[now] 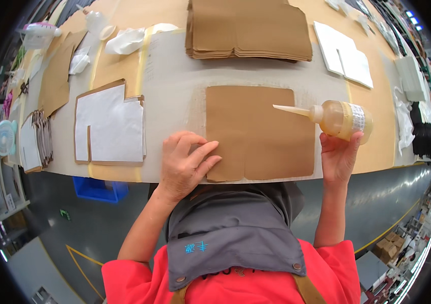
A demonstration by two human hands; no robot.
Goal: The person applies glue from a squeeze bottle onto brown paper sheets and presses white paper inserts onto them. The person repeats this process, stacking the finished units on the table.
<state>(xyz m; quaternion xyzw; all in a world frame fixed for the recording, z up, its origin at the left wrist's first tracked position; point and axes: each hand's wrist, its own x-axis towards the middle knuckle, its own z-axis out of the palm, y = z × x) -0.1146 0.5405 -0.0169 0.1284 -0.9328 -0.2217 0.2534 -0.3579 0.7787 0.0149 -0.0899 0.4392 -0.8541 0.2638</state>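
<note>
A flat brown sheet [258,134], notched at its far right corner, lies at the near edge of the table. My left hand [187,162] rests at its left edge, fingers bent and apart, with thumb and forefinger tips touching the edge. My right hand [338,157] grips a clear squeeze bottle [338,120] from below. The bottle holds yellowish liquid and is tipped on its side. Its long pale nozzle points left, above the sheet's right part. Whether the tip touches the sheet, I cannot tell.
Behind the sheet stands a thick stack of brown sheets [248,33]. White-topped notched pieces [109,126] lie at the left, and white pieces [342,54] at the far right. Another bottle [95,21] and crumpled white paper [126,41] sit far left. A blue bin [100,190] is below the table edge.
</note>
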